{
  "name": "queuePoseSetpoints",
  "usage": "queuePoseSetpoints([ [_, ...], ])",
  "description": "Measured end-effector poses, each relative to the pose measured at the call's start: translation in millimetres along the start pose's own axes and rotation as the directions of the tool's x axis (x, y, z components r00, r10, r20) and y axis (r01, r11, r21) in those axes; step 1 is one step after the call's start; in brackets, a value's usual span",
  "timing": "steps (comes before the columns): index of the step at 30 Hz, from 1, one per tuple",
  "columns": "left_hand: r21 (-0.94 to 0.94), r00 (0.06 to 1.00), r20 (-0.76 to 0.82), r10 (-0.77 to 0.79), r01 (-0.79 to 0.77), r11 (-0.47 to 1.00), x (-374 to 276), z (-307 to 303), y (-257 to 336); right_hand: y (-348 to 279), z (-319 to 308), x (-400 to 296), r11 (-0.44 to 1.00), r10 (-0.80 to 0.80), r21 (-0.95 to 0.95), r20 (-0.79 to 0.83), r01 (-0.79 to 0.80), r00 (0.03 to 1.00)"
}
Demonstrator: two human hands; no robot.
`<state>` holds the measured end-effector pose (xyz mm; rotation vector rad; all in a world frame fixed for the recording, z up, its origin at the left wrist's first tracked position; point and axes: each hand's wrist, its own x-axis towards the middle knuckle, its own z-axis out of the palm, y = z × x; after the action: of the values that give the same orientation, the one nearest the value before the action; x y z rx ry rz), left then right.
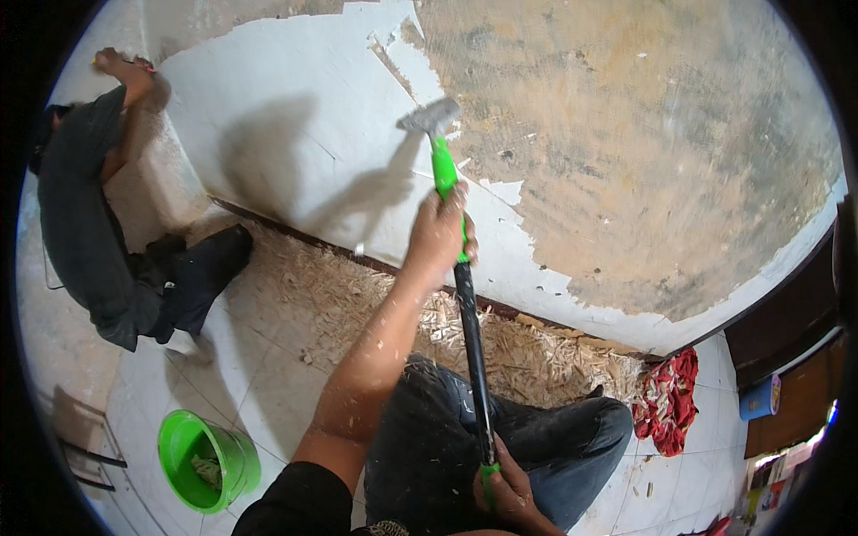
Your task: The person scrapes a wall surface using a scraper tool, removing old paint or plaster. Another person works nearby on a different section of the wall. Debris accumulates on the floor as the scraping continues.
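Observation:
A long-handled scraper [473,335] with a green grip and a black shaft slants up from my lap to the wall [295,100]. Its wide metal head [430,116] is at the white paint near a ragged edge, where bare tan plaster [603,167] shows. My left hand [439,228] wraps the green grip just below the head. Down by my lap, my right hand [509,482] holds the green butt end of the shaft. Pale flecks dot my left forearm. The legs of my dark jeans [442,442] are bent under the tool.
Paint chips [509,355] are heaped along the wall's foot. A green bucket [208,462] with a cloth inside stands on the tiles to the left. Another person [87,221] in dark clothes works at the left wall. Red cloth [667,402] strewn with chips lies right; beyond is a blue container [759,397].

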<state>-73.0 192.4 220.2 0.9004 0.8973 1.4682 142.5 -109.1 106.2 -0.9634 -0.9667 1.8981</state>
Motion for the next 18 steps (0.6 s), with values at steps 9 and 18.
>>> queuePoseSetpoints([
  [9, -0.043, 0.994, -0.013, -0.109, 0.108, 0.993, -14.9, 19.1, -51.0, 26.7, -31.3, -23.3, 0.996, -0.071, 0.037, -0.145, 0.077, 0.987],
  [18, -0.084, 0.999, -0.036, -0.009, 0.006, 0.996, -1.6, 16.1, -29.6, 35.0, -46.9, -1.3, 0.995, -0.1, 0.013, -0.182, 0.104, 0.978],
])
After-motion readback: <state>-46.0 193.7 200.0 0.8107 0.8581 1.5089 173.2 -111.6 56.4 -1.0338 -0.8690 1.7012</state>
